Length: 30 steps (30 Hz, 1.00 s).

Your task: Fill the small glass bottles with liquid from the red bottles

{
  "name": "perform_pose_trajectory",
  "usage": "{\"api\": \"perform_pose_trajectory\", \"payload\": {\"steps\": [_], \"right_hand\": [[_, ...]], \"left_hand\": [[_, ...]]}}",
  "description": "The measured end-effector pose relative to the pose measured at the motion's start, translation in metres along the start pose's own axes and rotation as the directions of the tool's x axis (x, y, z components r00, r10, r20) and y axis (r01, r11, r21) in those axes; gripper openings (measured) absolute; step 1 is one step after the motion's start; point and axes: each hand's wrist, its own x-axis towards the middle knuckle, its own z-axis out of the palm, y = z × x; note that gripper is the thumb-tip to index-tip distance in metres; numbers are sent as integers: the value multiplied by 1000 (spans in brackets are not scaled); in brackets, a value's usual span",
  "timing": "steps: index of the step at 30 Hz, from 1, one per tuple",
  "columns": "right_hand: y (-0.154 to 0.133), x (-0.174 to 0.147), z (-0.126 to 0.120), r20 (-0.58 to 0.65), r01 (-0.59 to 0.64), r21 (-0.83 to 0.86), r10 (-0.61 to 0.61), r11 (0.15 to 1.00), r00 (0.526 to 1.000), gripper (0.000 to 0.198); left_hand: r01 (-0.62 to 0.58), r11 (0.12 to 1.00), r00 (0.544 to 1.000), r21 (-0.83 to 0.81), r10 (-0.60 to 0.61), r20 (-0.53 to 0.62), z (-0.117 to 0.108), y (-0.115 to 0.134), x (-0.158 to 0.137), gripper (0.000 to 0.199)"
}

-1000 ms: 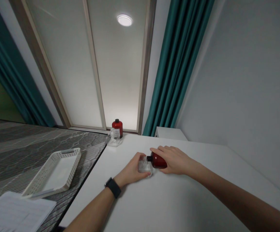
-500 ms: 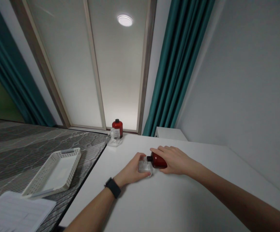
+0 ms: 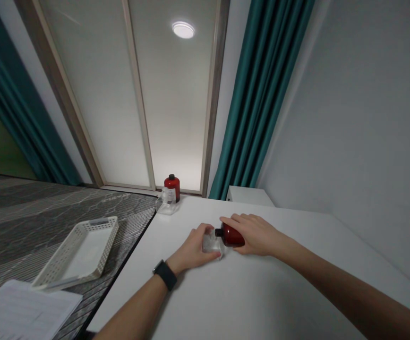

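A dark red bottle point(image 3: 232, 236) lies tipped on its side in my right hand point(image 3: 258, 234), whose fingers wrap over its body. Its black neck points left, at the right side of a small transparent container point(image 3: 210, 243). My left hand point(image 3: 192, 252), with a dark watch on the wrist, grips that container between thumb and fingers on the white table point(image 3: 219, 297). Whether any liquid is flowing from the bottle is too small to tell. Farther back on the table stands another red bottle point(image 3: 176, 186) with a black cap and a pale label.
Transparent containers point(image 3: 166, 208) sit in front of the far bottle. To the left, a white perforated basket point(image 3: 107, 245) and printed sheets point(image 3: 24, 311) lie on a grey patterned surface point(image 3: 123, 203). Behind the table are a white box-like piece point(image 3: 249, 196) and a green curtain point(image 3: 258, 94).
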Motion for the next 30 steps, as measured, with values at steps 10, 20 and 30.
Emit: {"api": "perform_pose_trajectory", "payload": {"steps": [10,20,30], "right_hand": [[-1,0,0,-13,9,-7,-9,1000,1000,73],[-3,1,-2,-4,11,-5,-11,1000,1000,73],[-2,2,-3,5,19,-13,-19,1000,1000,74]], "left_hand": [[-35,999,999,-15,35,10,-2,-3,1,60],[-40,999,999,-15,40,18,-3,-3,0,60],[-37,999,999,3,37,27,-3,-3,1,59]]}}
